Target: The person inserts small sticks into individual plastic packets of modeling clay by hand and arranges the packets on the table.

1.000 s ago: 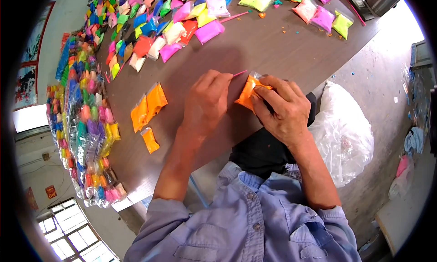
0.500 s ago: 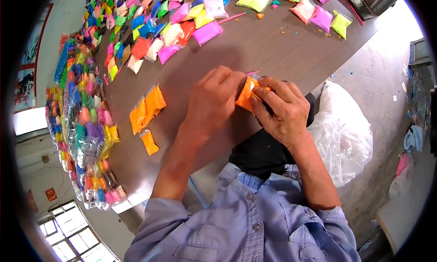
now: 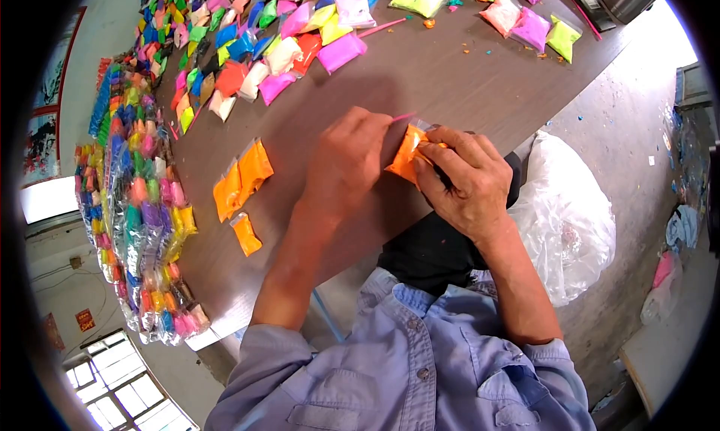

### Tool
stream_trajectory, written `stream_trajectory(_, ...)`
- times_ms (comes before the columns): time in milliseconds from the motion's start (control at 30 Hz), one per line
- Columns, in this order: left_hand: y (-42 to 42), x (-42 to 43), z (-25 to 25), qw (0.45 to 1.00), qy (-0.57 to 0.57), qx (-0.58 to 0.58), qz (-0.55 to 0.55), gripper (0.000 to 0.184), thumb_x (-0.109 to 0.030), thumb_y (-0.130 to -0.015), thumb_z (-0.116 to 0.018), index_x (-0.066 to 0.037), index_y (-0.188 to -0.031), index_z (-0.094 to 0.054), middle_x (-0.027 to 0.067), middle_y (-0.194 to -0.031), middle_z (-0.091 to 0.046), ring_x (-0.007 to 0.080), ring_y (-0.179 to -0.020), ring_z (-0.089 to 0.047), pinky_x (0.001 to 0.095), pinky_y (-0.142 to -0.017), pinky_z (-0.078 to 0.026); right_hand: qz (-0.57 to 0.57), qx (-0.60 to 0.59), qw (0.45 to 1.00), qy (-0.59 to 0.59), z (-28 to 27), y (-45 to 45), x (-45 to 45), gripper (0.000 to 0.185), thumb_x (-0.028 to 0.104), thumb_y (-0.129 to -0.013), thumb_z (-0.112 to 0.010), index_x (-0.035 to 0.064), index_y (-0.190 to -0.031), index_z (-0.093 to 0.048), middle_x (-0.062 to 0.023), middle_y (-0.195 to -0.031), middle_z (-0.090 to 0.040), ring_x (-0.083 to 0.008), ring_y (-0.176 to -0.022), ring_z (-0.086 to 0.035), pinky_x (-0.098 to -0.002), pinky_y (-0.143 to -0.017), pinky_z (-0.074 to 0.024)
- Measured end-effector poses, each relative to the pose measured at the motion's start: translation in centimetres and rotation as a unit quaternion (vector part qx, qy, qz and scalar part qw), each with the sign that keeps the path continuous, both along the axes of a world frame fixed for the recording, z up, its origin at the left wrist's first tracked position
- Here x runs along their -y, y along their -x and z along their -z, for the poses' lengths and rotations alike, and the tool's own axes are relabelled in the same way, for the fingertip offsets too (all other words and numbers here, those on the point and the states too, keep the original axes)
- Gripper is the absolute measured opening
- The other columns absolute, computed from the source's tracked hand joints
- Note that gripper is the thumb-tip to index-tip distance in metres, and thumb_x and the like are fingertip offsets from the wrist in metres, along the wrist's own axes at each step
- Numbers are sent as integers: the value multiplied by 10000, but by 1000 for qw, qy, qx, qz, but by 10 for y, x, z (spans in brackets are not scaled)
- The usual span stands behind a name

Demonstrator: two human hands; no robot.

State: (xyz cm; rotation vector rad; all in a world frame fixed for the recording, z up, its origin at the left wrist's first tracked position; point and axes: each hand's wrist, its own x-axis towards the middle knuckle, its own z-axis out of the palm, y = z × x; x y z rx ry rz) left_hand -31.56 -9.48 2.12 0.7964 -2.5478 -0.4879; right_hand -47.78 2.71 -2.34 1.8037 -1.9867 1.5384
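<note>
My right hand (image 3: 466, 172) is closed on a small clear bag of orange clay-like material (image 3: 407, 157), pinching its right side. Just left of it, my left hand (image 3: 349, 154) has its fingers curled, and a thin pink stick (image 3: 403, 117) pokes out from them toward the bag's top end. A gap shows between the left fingers and the bag. On the table, left of my left forearm, lie two joined or overlapping orange packets (image 3: 244, 178) and a smaller orange packet (image 3: 246, 234).
A heap of colourful packets (image 3: 285, 56) covers the far left of the brown table (image 3: 442, 79). Bundled long bags of packets (image 3: 142, 206) line its left edge. Several packets (image 3: 531, 31) lie at the far right. A white plastic bag (image 3: 564, 221) stands beside my right arm.
My left hand has drawn slightly left, away from the orange bag, and more of the pink stick shows. The right hand keeps its grip almost in place.
</note>
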Motion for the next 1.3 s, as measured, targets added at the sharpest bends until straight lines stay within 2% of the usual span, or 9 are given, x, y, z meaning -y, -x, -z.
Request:
stream_trajectory(100,-1,3,-3,999,1,-23,-22,171,34,-938,-726,-28,-1097,-733,153,-987,-703,361,-873,-728,406,-727,-581,0,-2,1000,4,-2,0,0,168,116,-788,-849,118,-941,-779,-26,-1084,-757,-227,-885,-722,-333,-742,-594)
stream_trajectory(167,-2,-6,-10,999,-41,-3,-5,150,31,-948,-717,-22,-1088,-730,155,-994,-711,356,-867,-731,397,-724,-585,0,2,1000,1,-3,0,1,169,110,-786,-848,115,-941,-779,-25,-1074,-758,-227,-882,-721,-334,-745,-595)
stream_trajectory(267,-2,-3,-6,999,-11,-3,-40,132,26,-956,-714,-20,-1079,-729,153,-984,-721,353,-865,-735,389,-726,-587,-1,10,1000,9,0,0,1,171,104,-782,-846,113,-938,-777,-24,-1059,-759,-227,-881,-720,-334,-748,-595)
stream_trajectory(600,-9,-6,-8,998,-35,-15,-46,105,-7,-963,-729,-30,-1066,-729,141,-995,-722,354,-860,-727,396,-718,-577,-5,12,1000,7,-5,0,0,154,89,-768,-846,110,-905,-779,-21,-1040,-764,-221,-871,-722,-324,-753,-595)
stream_trajectory(900,22,33,7,998,50,25,2,114,-59,-966,-735,-54,-1080,-734,129,-974,-708,369,-880,-708,427,-721,-560,-5,12,1000,15,-2,0,0,147,78,-767,-840,103,-899,-778,-15,-1037,-764,-216,-874,-726,-320,-743,-594)
stream_trajectory(1000,19,43,4,998,51,-39,0,116,-60,-964,-736,-51,-1080,-741,127,-977,-715,356,-865,-707,414,-718,-558,-6,15,1000,20,-2,1,-1,145,78,-769,-840,102,-898,-778,-14,-1037,-764,-215,-876,-727,-320,-741,-593)
stream_trajectory(1100,1,24,-12,999,28,-36,-29,114,-53,-965,-731,-49,-1077,-749,127,-977,-720,340,-854,-706,405,-728,-557,-5,20,1000,22,0,1,-1,144,78,-770,-840,101,-896,-775,-14,-1038,-764,-215,-876,-727,-321,-739,-593)
stream_trajectory(1167,-13,16,-12,999,-31,-16,-27,113,-49,-965,-730,-44,-1076,-751,131,-971,-721,334,-841,-703,401,-744,-559,-3,21,999,34,2,0,0,144,80,-770,-840,100,-896,-774,-15,-1034,-765,-217,-874,-728,-322,-738,-593)
stream_trajectory(1300,-15,20,2,999,-21,-12,-23,98,-45,-958,-742,-40,-1056,-751,131,-947,-712,331,-830,-704,401,-739,-557,-4,20,999,37,0,-1,0,153,80,-764,-845,97,-898,-774,-19,-1027,-767,-221,-862,-723,-325,-735,-592)
